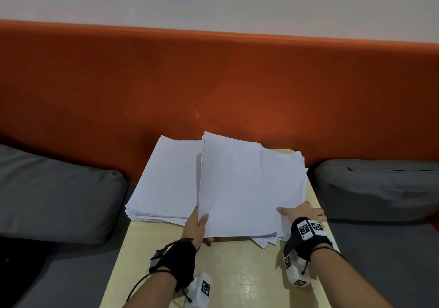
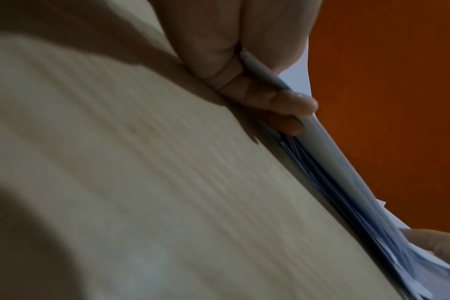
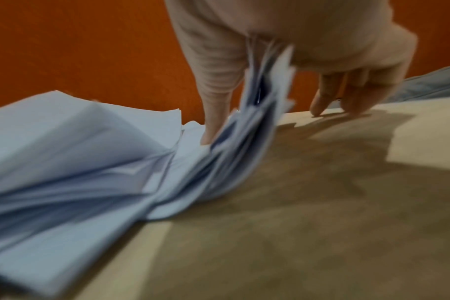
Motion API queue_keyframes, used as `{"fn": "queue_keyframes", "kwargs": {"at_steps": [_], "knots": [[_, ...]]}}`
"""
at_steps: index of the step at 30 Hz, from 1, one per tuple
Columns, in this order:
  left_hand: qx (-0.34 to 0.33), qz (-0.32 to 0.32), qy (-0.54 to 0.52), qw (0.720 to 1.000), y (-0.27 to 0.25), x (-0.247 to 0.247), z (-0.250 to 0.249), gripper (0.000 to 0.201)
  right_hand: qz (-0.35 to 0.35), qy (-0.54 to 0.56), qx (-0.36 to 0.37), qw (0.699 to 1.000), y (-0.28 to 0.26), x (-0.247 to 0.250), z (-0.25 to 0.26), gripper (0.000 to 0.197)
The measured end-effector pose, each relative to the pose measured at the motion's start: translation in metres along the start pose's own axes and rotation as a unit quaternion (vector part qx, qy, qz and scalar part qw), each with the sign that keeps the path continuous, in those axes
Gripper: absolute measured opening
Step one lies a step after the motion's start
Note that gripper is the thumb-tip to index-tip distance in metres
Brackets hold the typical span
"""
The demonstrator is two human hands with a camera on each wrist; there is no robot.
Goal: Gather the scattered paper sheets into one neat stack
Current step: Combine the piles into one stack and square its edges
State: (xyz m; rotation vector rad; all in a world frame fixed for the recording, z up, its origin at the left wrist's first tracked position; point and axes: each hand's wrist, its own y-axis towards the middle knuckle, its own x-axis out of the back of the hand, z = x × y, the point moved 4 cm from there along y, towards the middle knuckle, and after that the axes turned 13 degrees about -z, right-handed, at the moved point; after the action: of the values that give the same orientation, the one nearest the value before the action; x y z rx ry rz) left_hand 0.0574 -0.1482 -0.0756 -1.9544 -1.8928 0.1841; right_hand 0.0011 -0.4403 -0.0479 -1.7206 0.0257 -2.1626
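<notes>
1. White paper sheets (image 1: 228, 188) lie in a loose, fanned pile on the far half of a pale wood tabletop (image 1: 237, 272); edges not lined up, corners poke out at near right.
2. Pile reads as 3 overlapping batches: a thick one at left (image 1: 166, 184), a raised top batch in the middle, more sheets under it at right (image 1: 285, 177).
3. L hand (image 1: 197, 227) pinches the near left corner of the middle batch: thumb on top, fingers curled below. L wrist view: fingers (image 2: 283, 103) wrapped round the paper edge (image 2: 334, 162), which is lifted off the table.
4. R hand (image 1: 301, 212) is at the pile's near right edge, thumb on top of the sheets. R wrist view (blurry): thumb (image 3: 216, 113) presses down on the paper, a wad of sheets (image 3: 260, 105) bends up between thumb and palm, other fingers (image 3: 347, 95) reach down to the table beside the pile. So R grips the sheets too.
5. Both wrists wear black straps w/ white marker-tagged cameras.
6. Behind the table: orange padded backrest (image 1: 213, 81); grey cushions at left (image 1: 59, 193) and right (image 1: 380, 184).
</notes>
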Motion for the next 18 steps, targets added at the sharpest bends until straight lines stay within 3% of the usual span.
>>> {"fn": "queue_keyframes", "kwargs": {"at_steps": [7, 12, 18], "knots": [[-0.002, -0.011, 0.001, 1.000, 0.002, 0.000, 0.002, 0.046, 0.065, 0.209, -0.016, 0.976, 0.003, -0.005, 0.001, 0.064], [0.007, -0.012, 0.012, 1.000, 0.002, 0.001, 0.008, 0.052, 0.106, 0.263, 0.003, 0.959, -0.004, -0.008, -0.012, 0.063], [-0.033, 0.003, 0.056, 0.998, -0.009, 0.013, 0.019, 0.046, 0.131, 0.279, 0.017, 0.951, -0.018, -0.001, -0.067, 0.056]]}}
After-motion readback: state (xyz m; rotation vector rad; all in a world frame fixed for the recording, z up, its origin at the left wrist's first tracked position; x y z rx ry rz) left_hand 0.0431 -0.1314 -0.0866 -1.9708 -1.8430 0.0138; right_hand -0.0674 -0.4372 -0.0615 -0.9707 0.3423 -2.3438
